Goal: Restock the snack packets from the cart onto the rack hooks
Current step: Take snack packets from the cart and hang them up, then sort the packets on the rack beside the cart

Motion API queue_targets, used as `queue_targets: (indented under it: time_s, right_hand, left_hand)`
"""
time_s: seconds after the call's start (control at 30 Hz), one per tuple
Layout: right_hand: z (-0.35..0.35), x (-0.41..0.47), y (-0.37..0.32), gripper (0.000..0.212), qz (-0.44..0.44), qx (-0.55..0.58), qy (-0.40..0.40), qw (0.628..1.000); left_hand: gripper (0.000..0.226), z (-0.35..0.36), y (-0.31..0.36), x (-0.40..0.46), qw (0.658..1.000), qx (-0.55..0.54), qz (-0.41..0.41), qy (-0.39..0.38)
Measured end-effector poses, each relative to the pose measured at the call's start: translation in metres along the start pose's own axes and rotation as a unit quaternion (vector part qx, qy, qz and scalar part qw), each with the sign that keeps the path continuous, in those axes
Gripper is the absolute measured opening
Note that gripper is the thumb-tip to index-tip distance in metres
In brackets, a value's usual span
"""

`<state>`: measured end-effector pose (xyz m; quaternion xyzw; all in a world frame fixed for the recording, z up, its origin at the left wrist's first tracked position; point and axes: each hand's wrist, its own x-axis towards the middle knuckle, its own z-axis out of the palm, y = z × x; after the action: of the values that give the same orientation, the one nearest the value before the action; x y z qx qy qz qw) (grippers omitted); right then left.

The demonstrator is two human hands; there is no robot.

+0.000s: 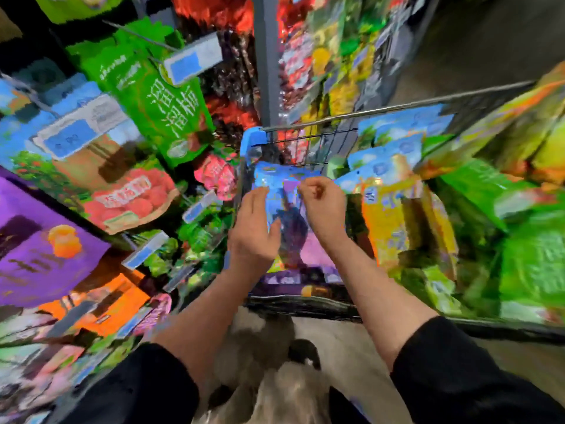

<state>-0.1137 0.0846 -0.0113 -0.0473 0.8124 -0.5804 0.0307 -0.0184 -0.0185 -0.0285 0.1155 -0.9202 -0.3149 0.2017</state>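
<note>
Blue and purple plastic sits at the centre of the frame: a snack packet (289, 215) lying at the near-left corner of the wire cart (321, 142), with both hands on it. Its long axis runs up and down the picture, the blue header end toward the top and the purple body reaching down toward the cart's near edge. The right hand (321, 203) is curled almost to a fist at the packet's upper right, fingertips pinched on what looks like the header edge, though the blur makes the exact hold hard to read. The left hand (253, 228) is flatter, fingers held together and only slightly bent, laid against the packet's left edge with the thumb over its face, so it steadies more than it grips. More blue-topped packets (394, 148) stand packed in the cart to the right of centre, with green bags (532, 258) filling the right side. The rack (266, 56) and its hanging stock fill the left half of the frame, wire hooks carrying blue price tags (192, 61) pointing out toward the viewer. The packet therefore has to travel leftward and upward in the picture, and the left hand is the nearer one to the hooks; the header end is already uppermost, which suits threading onto a hook. I judge the step in hand to be lifting this packet clear of the cart.
</note>
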Motion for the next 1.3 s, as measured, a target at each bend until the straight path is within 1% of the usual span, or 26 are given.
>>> queue_targets:
  time_s: [0.07, 0.1, 0.17, 0.2, 0.27, 0.33, 0.4, 0.43, 0.5, 0.57, 0.63, 0.7, 0.73, 0.77, 0.8, 0.83, 0.87, 0.9, 0.93, 0.97, 1.0, 1.07, 1.13, 1.17, 1.23, 1.3]
  right_hand:
    - [-0.046, -0.002, 0.014, 0.004, -0.001, -0.041, 0.042, 0.998]
    - [-0.069, -0.003, 0.019, 0.004, -0.001, -0.061, 0.067, 0.996]
    - [-0.112, -0.006, 0.023, 0.003, -0.001, -0.081, 0.103, 0.991]
    - [-0.132, -0.008, 0.022, 0.004, -0.006, -0.087, 0.116, 0.989]
    - [-0.168, -0.009, 0.024, 0.011, -0.030, -0.123, 0.139, 0.982]
    - [-0.195, -0.007, 0.028, 0.018, -0.041, -0.209, 0.143, 0.967]
    - [-0.219, -0.003, 0.038, 0.023, -0.018, -0.313, 0.132, 0.940]
    - [-0.228, -0.002, 0.045, 0.029, 0.000, -0.352, 0.117, 0.929]
    - [-0.238, -0.004, 0.054, 0.051, 0.044, -0.423, 0.070, 0.903]
    - [-0.238, -0.009, 0.061, 0.070, 0.088, -0.492, -0.003, 0.866]
    - [-0.234, -0.011, 0.067, 0.073, 0.107, -0.545, -0.068, 0.829]
    - [-0.230, -0.008, 0.069, 0.056, 0.086, -0.576, -0.075, 0.810]
    - [-0.230, -0.005, 0.069, 0.043, 0.071, -0.582, -0.062, 0.808]
    - [-0.230, -0.003, 0.069, 0.031, 0.064, -0.583, -0.049, 0.809]
    - [-0.231, -0.002, 0.070, 0.024, 0.065, -0.581, -0.040, 0.810]
    - [-0.232, -0.001, 0.071, 0.020, 0.069, -0.580, -0.034, 0.811]
    - [-0.234, -0.001, 0.071, 0.018, 0.072, -0.580, -0.027, 0.811]
    - [-0.236, 0.000, 0.071, 0.017, 0.073, -0.575, -0.015, 0.815]
    - [-0.239, 0.000, 0.069, 0.015, 0.072, -0.564, 0.002, 0.822]
    - [-0.242, 0.001, 0.067, 0.014, 0.069, -0.550, 0.020, 0.832]
    - [-0.247, 0.002, 0.064, 0.013, 0.064, -0.536, 0.035, 0.841]
    - [-0.259, 0.005, 0.055, 0.012, 0.046, -0.517, 0.051, 0.853]
    - [-0.274, 0.011, 0.042, 0.012, 0.015, -0.499, 0.058, 0.865]
    - [-0.281, 0.015, 0.033, 0.013, -0.006, -0.482, 0.062, 0.874]
    - [-0.292, 0.025, 0.010, 0.017, -0.060, -0.440, 0.068, 0.893]
    - [-0.297, 0.036, -0.018, 0.022, -0.124, -0.396, 0.050, 0.909]
  left_hand:
    - [0.055, 0.029, 0.023, 0.005, 0.995, -0.044, -0.035, -0.078]
    - [0.049, 0.043, 0.035, 0.006, 0.992, -0.066, -0.040, -0.099]
    - [0.037, 0.069, 0.059, 0.007, 0.986, -0.106, -0.036, -0.123]
    - [0.036, 0.079, 0.070, 0.007, 0.983, -0.119, -0.039, -0.134]
    - [0.039, 0.102, 0.085, 0.009, 0.973, -0.146, -0.074, -0.161]
    - [0.044, 0.119, 0.089, 0.010, 0.963, -0.150, -0.132, -0.179]
    - [0.050, 0.134, 0.095, 0.011, 0.956, -0.140, -0.180, -0.183]
    - [0.052, 0.138, 0.096, 0.010, 0.956, -0.137, -0.192, -0.177]
    - [0.060, 0.143, 0.097, 0.010, 0.961, -0.133, -0.193, -0.147]
    - [0.077, 0.145, 0.091, 0.011, 0.977, -0.084, -0.150, -0.126]
    - [0.097, 0.144, 0.085, 0.018, 0.990, -0.005, -0.065, -0.124]
    - [0.109, 0.144, 0.081, 0.030, 0.994, 0.037, 0.029, -0.102]
    - [0.106, 0.144, 0.082, 0.036, 0.992, 0.046, 0.077, -0.088]
    - [0.095, 0.145, 0.082, 0.041, 0.991, 0.040, 0.103, -0.073]
    - [0.077, 0.145, 0.085, 0.049, 0.993, -0.001, 0.092, -0.073]
    - [0.056, 0.147, 0.085, 0.056, 0.992, -0.013, 0.096, -0.082]
    - [0.037, 0.147, 0.085, 0.061, 0.986, -0.016, 0.142, -0.083]
    - [0.023, 0.148, 0.082, 0.066, 0.970, 0.018, 0.230, -0.073]
    - [0.019, 0.150, 0.080, 0.069, 0.946, 0.048, 0.314, -0.063]
    - [0.020, 0.151, 0.080, 0.074, 0.926, 0.064, 0.366, -0.062]
    - [0.021, 0.150, 0.083, 0.081, 0.918, 0.052, 0.387, -0.067]
    - [0.023, 0.141, 0.104, 0.096, 0.916, 0.001, 0.394, -0.078]
    - [0.018, 0.127, 0.128, 0.113, 0.912, -0.006, 0.403, -0.072]
    - [0.017, 0.118, 0.137, 0.122, 0.908, 0.012, 0.414, -0.061]
    - [0.025, 0.090, 0.150, 0.137, 0.908, 0.065, 0.411, -0.045]
    - [0.032, 0.056, 0.158, 0.146, 0.906, 0.107, 0.408, -0.040]
